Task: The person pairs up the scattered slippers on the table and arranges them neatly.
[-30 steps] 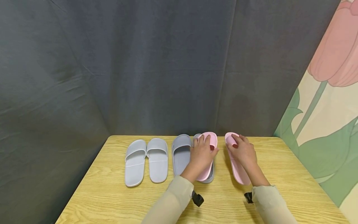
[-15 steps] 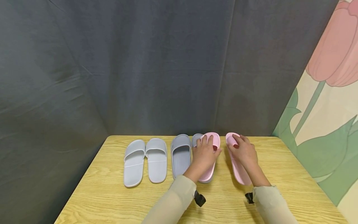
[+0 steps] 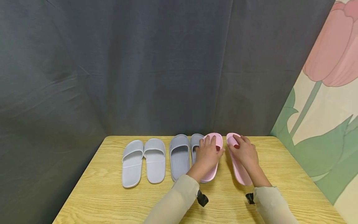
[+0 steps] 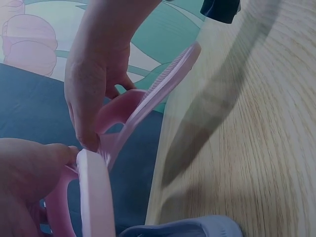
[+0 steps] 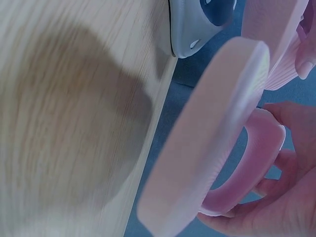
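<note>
My left hand point(image 3: 207, 155) grips a pink slipper point(image 3: 218, 140) by its strap. That slipper is raised above the table and overlaps the right one of two dark grey slippers point(image 3: 197, 138) in the head view. To its right, my right hand point(image 3: 246, 153) holds the matching pink slipper point(image 3: 241, 174) by the strap. In the right wrist view this pink slipper point(image 5: 202, 143) hangs clear of the wood, casting a shadow, with fingers and thumb curled round the strap. The left wrist view shows both pink slippers tilted; the left hand point(image 4: 29, 173) is partly cut off.
Left of the hands lie the other dark grey slipper point(image 3: 179, 158) and two light grey slippers point(image 3: 132, 165), side by side on the wooden table point(image 3: 112, 202). A dark curtain point(image 3: 167, 77) hangs behind its back edge. A wall with painted tulips point(image 3: 327, 124) stands at the right.
My left hand has moved right with its pink slipper, narrowing the gap to the other pink one and uncovering more of the dark grey slipper. The right hand has hardly moved.
</note>
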`<control>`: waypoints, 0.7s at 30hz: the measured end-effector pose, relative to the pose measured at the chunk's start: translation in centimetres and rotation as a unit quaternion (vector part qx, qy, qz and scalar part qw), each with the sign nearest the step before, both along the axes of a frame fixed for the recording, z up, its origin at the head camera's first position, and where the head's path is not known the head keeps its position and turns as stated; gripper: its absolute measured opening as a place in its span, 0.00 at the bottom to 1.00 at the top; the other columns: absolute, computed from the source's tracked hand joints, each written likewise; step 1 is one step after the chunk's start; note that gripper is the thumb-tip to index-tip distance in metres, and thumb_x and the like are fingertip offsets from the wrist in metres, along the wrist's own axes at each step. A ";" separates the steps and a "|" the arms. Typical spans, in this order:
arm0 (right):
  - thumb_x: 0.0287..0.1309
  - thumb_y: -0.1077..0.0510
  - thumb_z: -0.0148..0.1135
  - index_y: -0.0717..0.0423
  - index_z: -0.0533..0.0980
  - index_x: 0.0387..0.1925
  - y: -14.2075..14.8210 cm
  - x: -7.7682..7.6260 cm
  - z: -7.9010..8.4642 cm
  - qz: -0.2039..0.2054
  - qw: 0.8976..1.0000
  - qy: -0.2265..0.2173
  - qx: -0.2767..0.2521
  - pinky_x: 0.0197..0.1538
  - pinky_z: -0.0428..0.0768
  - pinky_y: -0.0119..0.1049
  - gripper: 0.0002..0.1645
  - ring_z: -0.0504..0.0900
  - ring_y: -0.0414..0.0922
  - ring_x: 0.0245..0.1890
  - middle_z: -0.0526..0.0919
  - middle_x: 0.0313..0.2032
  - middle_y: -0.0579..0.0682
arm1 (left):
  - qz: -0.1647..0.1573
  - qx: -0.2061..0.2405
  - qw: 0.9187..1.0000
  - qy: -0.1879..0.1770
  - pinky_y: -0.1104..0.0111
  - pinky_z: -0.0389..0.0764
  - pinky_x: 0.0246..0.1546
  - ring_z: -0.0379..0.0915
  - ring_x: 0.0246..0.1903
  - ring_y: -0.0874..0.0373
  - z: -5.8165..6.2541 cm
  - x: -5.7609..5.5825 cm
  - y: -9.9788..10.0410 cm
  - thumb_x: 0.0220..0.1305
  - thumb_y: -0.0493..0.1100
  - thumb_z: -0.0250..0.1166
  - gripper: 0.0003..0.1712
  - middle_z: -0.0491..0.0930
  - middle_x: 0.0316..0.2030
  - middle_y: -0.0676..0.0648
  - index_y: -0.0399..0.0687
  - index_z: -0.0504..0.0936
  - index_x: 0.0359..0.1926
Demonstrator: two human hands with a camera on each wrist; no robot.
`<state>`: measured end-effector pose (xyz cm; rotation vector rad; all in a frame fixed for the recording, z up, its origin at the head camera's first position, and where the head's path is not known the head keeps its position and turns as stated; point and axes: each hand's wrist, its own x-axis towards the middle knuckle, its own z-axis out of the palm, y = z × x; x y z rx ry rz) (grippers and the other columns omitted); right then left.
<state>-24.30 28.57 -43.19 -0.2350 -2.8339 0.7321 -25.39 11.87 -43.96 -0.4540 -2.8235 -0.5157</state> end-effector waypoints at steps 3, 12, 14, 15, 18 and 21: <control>0.67 0.44 0.59 0.57 0.64 0.73 0.3 0.1 0.0 -0.001 1.000 0.002 0.003 0.62 0.66 0.72 0.39 0.63 0.79 0.64 0.58 0.72 0.73 | -0.003 0.000 1.000 0.003 0.49 0.77 0.52 0.65 0.64 0.47 0.0 0.0 0.4 0.69 0.68 0.58 0.39 0.69 0.68 0.46 0.55 0.68 0.73; 0.67 0.45 0.59 0.59 0.66 0.72 1.0 0.4 0.1 0.001 1.000 0.017 0.006 0.60 0.67 0.72 0.38 0.65 0.80 0.61 0.60 0.71 0.74 | 0.001 -0.010 1.000 0.010 0.50 0.78 0.50 0.65 0.63 0.47 0.0 0.1 1.5 0.69 0.68 0.57 0.40 0.69 0.67 0.45 0.53 0.68 0.73; 0.67 0.45 0.59 0.59 0.66 0.72 1.2 0.4 0.0 -0.002 1.000 0.018 0.005 0.61 0.67 0.71 0.38 0.64 0.80 0.62 0.60 0.71 0.74 | 0.001 -0.008 1.000 0.011 0.50 0.78 0.50 0.65 0.62 0.47 -0.1 0.0 1.8 0.70 0.68 0.57 0.39 0.69 0.67 0.45 0.52 0.68 0.73; 0.67 0.46 0.59 0.59 0.66 0.72 1.4 0.4 0.0 -0.002 1.000 0.020 0.005 0.61 0.67 0.71 0.38 0.65 0.80 0.62 0.60 0.71 0.74 | 0.001 -0.007 1.000 0.010 0.50 0.78 0.50 0.65 0.62 0.46 -0.1 0.0 2.0 0.70 0.68 0.56 0.39 0.69 0.67 0.45 0.52 0.67 0.73; 0.67 0.46 0.59 0.59 0.66 0.72 1.7 0.5 -0.1 -0.005 1.000 0.020 0.003 0.61 0.66 0.71 0.38 0.64 0.79 0.62 0.60 0.70 0.74 | 0.000 -0.004 1.000 0.004 0.50 0.78 0.49 0.65 0.62 0.46 -0.3 -0.2 2.5 0.70 0.68 0.56 0.39 0.70 0.66 0.45 0.52 0.67 0.72; 0.67 0.46 0.59 0.59 0.66 0.72 2.0 0.5 -0.3 -0.007 1.000 0.020 0.000 0.61 0.67 0.71 0.38 0.65 0.79 0.62 0.60 0.70 0.74 | 0.000 -0.008 1.000 0.001 0.52 0.78 0.48 0.65 0.62 0.46 -0.5 -0.2 3.0 0.70 0.68 0.55 0.39 0.71 0.65 0.45 0.52 0.67 0.72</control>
